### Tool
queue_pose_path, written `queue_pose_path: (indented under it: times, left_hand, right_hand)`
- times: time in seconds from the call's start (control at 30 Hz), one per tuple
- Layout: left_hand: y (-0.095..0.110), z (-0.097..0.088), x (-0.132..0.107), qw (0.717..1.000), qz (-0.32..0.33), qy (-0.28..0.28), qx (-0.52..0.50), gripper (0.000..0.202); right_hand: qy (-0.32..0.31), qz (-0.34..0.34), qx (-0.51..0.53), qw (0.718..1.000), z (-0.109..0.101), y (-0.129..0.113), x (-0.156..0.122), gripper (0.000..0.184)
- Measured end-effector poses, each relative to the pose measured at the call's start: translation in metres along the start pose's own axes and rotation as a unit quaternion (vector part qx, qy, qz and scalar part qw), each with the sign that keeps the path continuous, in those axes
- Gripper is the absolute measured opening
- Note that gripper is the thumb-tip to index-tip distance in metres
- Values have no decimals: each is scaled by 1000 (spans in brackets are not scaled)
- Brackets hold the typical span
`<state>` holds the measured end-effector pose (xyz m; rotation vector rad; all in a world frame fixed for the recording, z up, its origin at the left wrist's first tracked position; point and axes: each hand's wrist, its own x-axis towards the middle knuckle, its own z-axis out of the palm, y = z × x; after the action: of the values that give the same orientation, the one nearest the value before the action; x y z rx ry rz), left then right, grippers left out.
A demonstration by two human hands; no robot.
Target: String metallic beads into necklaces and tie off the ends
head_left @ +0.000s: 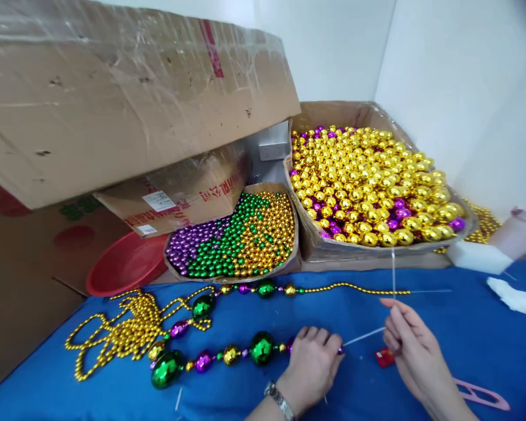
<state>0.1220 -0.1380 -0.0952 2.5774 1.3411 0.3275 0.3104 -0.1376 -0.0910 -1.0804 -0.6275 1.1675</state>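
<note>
My left hand point(311, 362), fingers curled, grips the end of a bead string; a purple bead shows at its fingertips. A thin white cord point(363, 336) runs from there to my right hand point(414, 351). Thumb and fingers of that hand pinch the cord, and a length of it stands up above them. The bead string point(262, 349) lies on the blue cloth in a loop, with large green, purple and gold beads between small ones. Its far side continues as a chain of small gold beads point(355, 286) ending in bare thread.
Coiled gold bead chain point(131, 330) lies left. Behind are a box of purple, green and gold beads point(228, 245), a larger box of mostly gold beads point(363, 181), a red basin point(127, 263) and an overhanging carton point(135, 99). Right lie pink-handled scissors point(484, 394) and white tissue point(512, 295).
</note>
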Motion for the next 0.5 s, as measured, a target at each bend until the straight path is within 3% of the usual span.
queue_pose_path:
  times: [0.1,0.3,0.5]
  left_hand:
    - [2,1,0,1000,1,0,9,16]
    - [1,3,-1,1000,-1,7,12,12]
    - [12,11,2,1000,-2,11,12,23]
  right_hand:
    - [25,-14,18,999,-12,-3,9,30]
    - [98,-104,44,989,-33,-27,26,22]
    - [110,-128,42,985,-30,-39,21,21]
